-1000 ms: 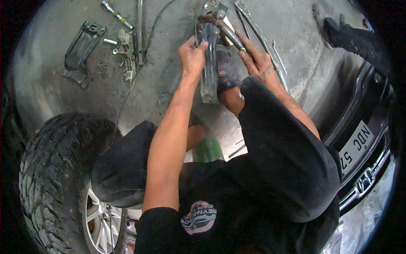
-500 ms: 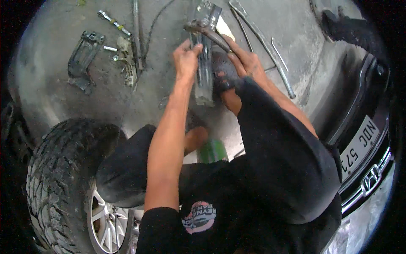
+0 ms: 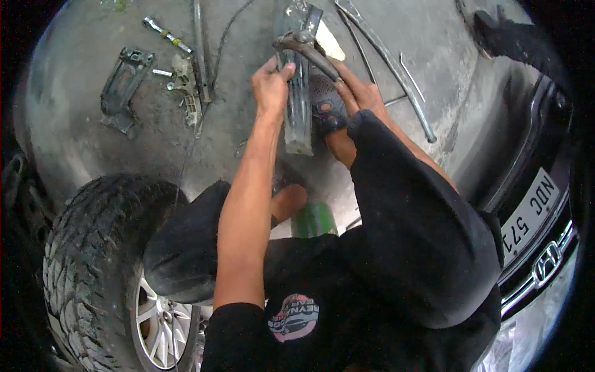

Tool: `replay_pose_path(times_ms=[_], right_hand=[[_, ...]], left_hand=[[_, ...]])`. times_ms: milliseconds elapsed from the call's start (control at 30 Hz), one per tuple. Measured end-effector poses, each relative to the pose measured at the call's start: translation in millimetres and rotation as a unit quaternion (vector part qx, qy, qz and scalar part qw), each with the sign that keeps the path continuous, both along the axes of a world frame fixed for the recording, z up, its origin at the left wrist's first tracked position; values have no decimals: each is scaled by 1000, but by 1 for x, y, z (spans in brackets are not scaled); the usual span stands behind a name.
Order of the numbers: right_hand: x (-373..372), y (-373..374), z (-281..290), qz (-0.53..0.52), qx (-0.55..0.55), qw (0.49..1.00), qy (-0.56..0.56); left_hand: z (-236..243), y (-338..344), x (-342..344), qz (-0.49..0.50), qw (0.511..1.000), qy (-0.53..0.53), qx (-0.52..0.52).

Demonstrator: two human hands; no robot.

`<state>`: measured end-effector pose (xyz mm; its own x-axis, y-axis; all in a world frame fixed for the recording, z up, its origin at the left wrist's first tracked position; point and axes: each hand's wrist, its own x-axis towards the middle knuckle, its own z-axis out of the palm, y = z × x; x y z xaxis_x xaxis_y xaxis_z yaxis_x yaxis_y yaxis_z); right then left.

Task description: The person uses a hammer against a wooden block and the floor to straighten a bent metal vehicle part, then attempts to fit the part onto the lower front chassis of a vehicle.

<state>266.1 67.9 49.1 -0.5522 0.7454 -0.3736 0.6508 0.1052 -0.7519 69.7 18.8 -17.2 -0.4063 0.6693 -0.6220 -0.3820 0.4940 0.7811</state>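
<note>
My right hand [image 3: 362, 93] is closed round the handle of a hammer [image 3: 319, 61]. The hammer's head lies over the upper part of a long grey metal bar [image 3: 299, 121], touching it or just above it; I cannot tell which. On the bar's left side, my left hand [image 3: 271, 88] grips its edge, thumb on top. Dark clamp-like metal [image 3: 312, 20] shows at the bar's far end, behind the hammer head. The bar runs between my feet, beside my right shoe [image 3: 327, 102].
A black bracket [image 3: 126, 90], a ratchet-like tool [image 3: 166, 34] and a pale metal part [image 3: 185, 87] lie left. Long steel bars [image 3: 396, 71] lie right. A big tyre [image 3: 93, 248] stands near left, a green can [image 3: 313, 221] between my legs, a car bumper [image 3: 517, 161] at right.
Both hands keep their grips on the bar and the hammer. The hammer head sits very slightly lower in the picture, and the whole view has shifted a little.
</note>
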Motion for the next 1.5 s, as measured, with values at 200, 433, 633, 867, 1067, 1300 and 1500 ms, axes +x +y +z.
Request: replay_pose_path(times_ms=[200, 433, 633, 867, 1067, 1300, 1500], right_hand=[[1, 9, -13, -28, 130, 978, 160], [3, 10, -11, -45, -53, 996, -63], [-20, -6, -24, -80, 173, 953, 235], [-3, 15, -13, 12, 1, 1000, -27], [6, 5, -9, -94, 198, 949, 227], [-9, 5, -7, -54, -34, 998, 0], [22, 12, -29, -62, 248, 946, 198]], left_hand=[[3, 8, -3, 17, 998, -47, 26], [1, 7, 0, 18, 998, -60, 8], [4, -16, -26, 19, 1000, 0, -1], [8, 1, -7, 19, 1000, 1, 7], [5, 11, -4, 6, 997, -67, 38], [-7, -3, -12, -3, 999, -35, 10], [4, 18, 5, -10, 997, -69, 38]])
